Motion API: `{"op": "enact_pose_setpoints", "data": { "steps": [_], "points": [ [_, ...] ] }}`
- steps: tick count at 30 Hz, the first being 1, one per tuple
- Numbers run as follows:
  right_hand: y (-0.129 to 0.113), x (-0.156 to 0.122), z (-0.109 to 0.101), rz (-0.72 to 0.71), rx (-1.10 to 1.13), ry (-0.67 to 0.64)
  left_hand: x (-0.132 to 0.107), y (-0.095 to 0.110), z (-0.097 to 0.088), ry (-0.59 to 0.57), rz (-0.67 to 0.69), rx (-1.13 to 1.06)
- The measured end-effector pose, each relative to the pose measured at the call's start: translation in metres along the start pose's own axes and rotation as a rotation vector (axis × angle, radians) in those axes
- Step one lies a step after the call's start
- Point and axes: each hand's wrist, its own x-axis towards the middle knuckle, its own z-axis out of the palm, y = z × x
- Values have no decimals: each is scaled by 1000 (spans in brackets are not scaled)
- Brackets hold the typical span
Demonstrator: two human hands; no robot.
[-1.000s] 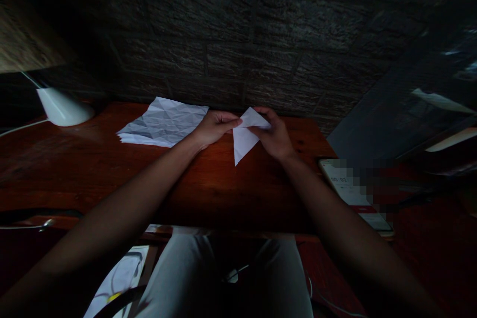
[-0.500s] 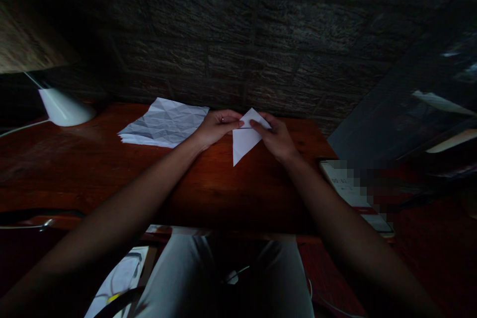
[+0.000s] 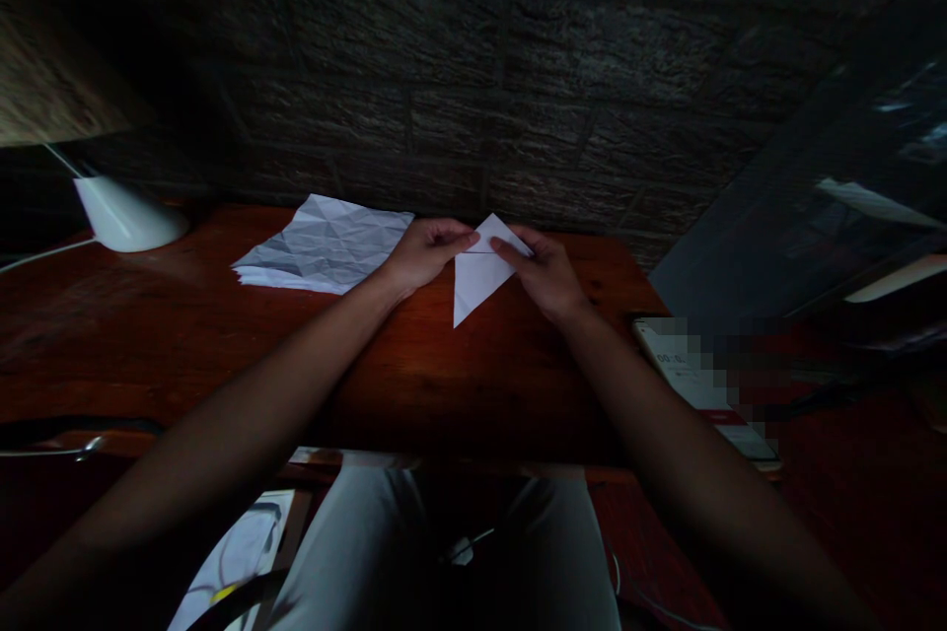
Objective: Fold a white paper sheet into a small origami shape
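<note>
A folded sheet of white paper [image 3: 479,284] is held between my two hands above the wooden table, its one corner pointing up and another hanging toward me. My left hand [image 3: 429,251] pinches its left edge, thumb on the front face. From the right, my right hand [image 3: 546,266] grips it with the thumb pressed on the front near a horizontal fold line. The fingers behind the paper are partly hidden. Left of my left hand lies a stack of creased white paper sheets [image 3: 326,242].
At the far left stands a lamp with a white base [image 3: 129,215]. A tablet-like device [image 3: 673,365], partly blurred out, is at the table's right edge. Behind the wooden table [image 3: 148,335] rises a dark block wall [image 3: 444,69]. A box with papers [image 3: 244,552] is below, left of my legs.
The folded paper and both hands have shifted slightly left. Both hands keep their hold on it, and the paper's shape looks the same.
</note>
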Motion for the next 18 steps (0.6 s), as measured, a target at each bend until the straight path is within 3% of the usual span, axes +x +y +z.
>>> {"op": "enact_pose_setpoints", "data": {
  "steps": [8, 18],
  "points": [
    [0, -1, 2, 80, 112, -13, 2, -2, 1, 125, -59, -100],
    [-6, -5, 5, 128, 125, -52, -1, 4, 2, 45, -135, -301]
  ]
}}
